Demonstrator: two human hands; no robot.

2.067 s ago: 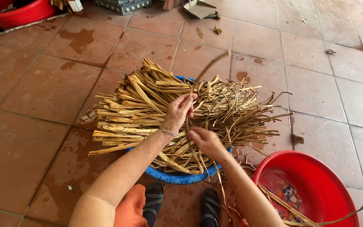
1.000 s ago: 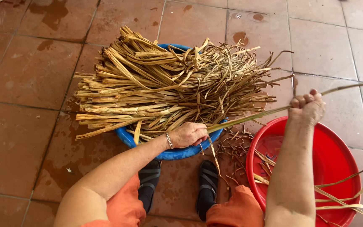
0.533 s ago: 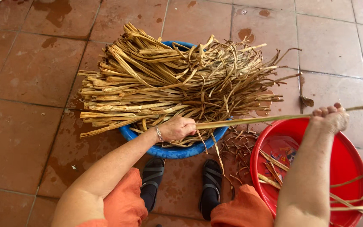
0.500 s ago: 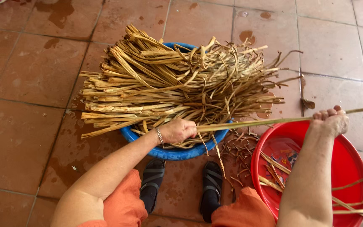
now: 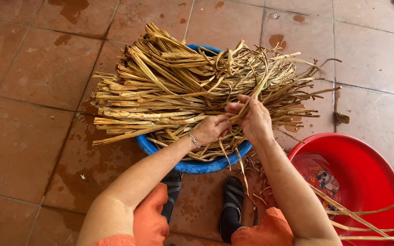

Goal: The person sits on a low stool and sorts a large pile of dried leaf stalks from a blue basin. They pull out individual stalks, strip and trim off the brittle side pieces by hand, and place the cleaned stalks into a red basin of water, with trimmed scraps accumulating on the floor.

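terracotta tile floor [image 5: 33, 136], damp in patches, fills the view. on it sits a big heap of dried, flattened plant stalks [image 5: 169, 95], tan and straw-coloured, lying across a blue basin [image 5: 192, 165] so that only the basin's near rim and a bit of the far rim show. the thick cut ends point left, the thin curling ends trail right. to the right, just beside the blue one, stands a red basin [image 5: 365, 173] holding a few long split strips [image 5: 365, 218] that hang over its near rim. a litter of small stalk scraps [image 5: 256, 177] lies on the floor between the basins. the person's dark sandals [image 5: 231, 209] show below the blue rim. over the near side of the heap, the left hand [image 5: 210, 130], with a thin bracelet at the wrist, is curled and pinching a stalk [image 5: 242, 111]; the right hand [image 5: 255, 119] pinches the same stalk just beside it, fingers pressed together.
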